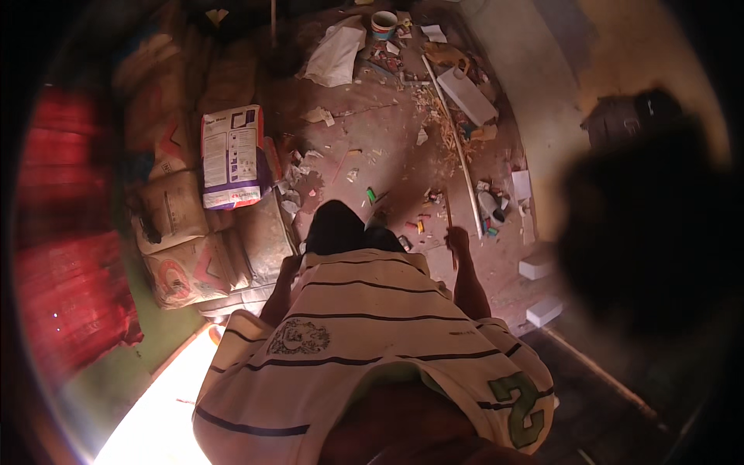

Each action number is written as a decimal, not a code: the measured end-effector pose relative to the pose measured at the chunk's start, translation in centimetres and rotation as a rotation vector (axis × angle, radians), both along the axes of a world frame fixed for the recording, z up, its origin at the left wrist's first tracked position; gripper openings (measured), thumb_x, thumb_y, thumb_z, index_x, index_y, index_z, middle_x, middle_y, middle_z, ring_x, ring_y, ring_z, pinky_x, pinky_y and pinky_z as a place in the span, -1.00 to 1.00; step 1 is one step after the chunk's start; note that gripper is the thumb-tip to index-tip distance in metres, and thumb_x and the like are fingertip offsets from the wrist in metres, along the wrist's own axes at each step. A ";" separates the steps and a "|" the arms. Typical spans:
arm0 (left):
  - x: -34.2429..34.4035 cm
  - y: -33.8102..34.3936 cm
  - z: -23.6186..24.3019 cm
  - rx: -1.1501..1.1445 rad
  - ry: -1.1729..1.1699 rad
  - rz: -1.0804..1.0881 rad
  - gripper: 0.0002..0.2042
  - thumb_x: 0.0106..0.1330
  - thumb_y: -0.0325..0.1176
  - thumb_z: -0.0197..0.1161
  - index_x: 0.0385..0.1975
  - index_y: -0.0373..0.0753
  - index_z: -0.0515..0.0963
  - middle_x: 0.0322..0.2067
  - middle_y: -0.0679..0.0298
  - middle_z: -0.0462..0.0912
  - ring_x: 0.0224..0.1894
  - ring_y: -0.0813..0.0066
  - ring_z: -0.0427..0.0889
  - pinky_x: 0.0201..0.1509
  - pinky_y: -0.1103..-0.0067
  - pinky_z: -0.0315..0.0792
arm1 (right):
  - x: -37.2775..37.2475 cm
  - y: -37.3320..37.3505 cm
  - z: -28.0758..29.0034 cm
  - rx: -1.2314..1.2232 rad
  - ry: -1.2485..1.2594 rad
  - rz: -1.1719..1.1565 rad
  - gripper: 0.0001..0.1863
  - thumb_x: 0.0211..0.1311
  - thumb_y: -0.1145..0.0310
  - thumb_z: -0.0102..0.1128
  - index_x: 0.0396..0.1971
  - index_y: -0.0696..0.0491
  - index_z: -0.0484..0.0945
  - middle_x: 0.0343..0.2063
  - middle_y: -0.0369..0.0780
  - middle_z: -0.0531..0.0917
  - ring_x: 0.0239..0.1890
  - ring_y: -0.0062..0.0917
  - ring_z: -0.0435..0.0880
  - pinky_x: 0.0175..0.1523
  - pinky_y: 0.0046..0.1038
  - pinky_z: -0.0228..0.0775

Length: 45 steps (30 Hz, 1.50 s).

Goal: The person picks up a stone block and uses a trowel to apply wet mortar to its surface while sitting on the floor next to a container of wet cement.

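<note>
My right hand (458, 239) is at my right side, its fingers closed round a thin brown stick (447, 208). The stick stands nearly upright in the picture, reaching above and below the hand. My left hand (290, 266) hangs low by my left thigh, beside the stacked sacks. It is dark and partly covered, so its fingers do not show. Between the hands are my dark-clothed knee (336, 223) and my striped shirt. On the floor ahead lie a green piece of litter (371, 194) and several small coloured scraps (421, 225).
Brown paper sacks (172, 208) are stacked at the left, with a white and purple bag (232, 159) on top. A long pale pole (459, 147) lies on the littered floor. Further off are a white sack (336, 54) and a bucket (384, 25). White blocks (544, 311) lie at right.
</note>
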<state>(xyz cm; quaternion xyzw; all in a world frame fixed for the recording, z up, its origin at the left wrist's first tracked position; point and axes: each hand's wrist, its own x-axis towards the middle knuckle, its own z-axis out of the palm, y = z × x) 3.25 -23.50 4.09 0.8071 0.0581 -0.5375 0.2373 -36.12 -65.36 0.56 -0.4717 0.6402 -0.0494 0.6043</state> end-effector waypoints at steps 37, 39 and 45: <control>41.7 -71.6 -29.9 -0.317 0.256 0.709 -0.71 0.23 -0.18 0.23 -0.10 -0.13 0.52 -0.30 0.28 0.60 -0.30 0.38 0.64 -0.27 0.43 0.51 | 37.0 -51.8 -5.1 0.275 0.395 0.258 -0.78 0.33 0.21 0.05 -0.26 0.06 0.53 -0.66 -0.33 0.49 -0.75 -0.67 0.38 -0.68 -0.57 0.20; 41.0 -74.4 -33.5 -0.334 0.343 0.808 -0.64 0.25 -0.12 0.24 -0.03 -0.15 0.49 -0.24 0.24 0.59 -0.26 0.35 0.64 -0.20 0.40 0.50 | 38.9 -56.4 -6.8 0.254 0.434 0.303 -0.77 0.36 0.22 0.02 -0.25 0.07 0.55 -0.67 -0.35 0.48 -0.74 -0.70 0.37 -0.66 -0.59 0.17; 41.6 -84.6 -43.1 -0.431 0.393 1.055 -0.36 0.19 0.04 0.33 0.17 -0.22 0.35 0.06 0.12 0.47 0.06 0.26 0.51 0.06 0.31 0.44 | 47.7 -65.5 -12.7 0.235 0.381 0.415 -0.75 0.42 0.27 -0.05 -0.23 0.10 0.56 -0.66 -0.37 0.48 -0.74 -0.74 0.34 -0.66 -0.58 0.13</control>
